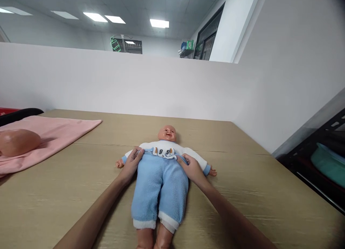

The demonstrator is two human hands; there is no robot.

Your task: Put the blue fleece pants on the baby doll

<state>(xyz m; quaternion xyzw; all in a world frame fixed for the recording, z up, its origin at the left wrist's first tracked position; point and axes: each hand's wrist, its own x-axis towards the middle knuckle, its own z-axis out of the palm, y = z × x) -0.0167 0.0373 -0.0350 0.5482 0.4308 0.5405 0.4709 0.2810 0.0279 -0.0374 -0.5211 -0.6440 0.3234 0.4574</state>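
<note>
A baby doll (167, 133) lies on its back on the table, head away from me and arms spread. It wears a white top (188, 153) with blue cuffs and fluffy blue pants (151, 184) with white hems. My left hand (132, 162) pinches the pants' waistband at the doll's left-hand side in the view. On the opposite side, my right hand (191, 166) pinches the waistband too. Between my hands, a white animal face with dark eyes shows on the front of the clothing, its lower edge wavy. The doll's bare lower legs (164, 236) reach the bottom of the picture.
A pink cloth (67, 128) lies on the table (242, 206) at the left, with a rounded skin-coloured object (20, 142) on it. Behind stands a white partition (134, 87). At the right, a dark rack (304, 159) holds a teal item (329, 164).
</note>
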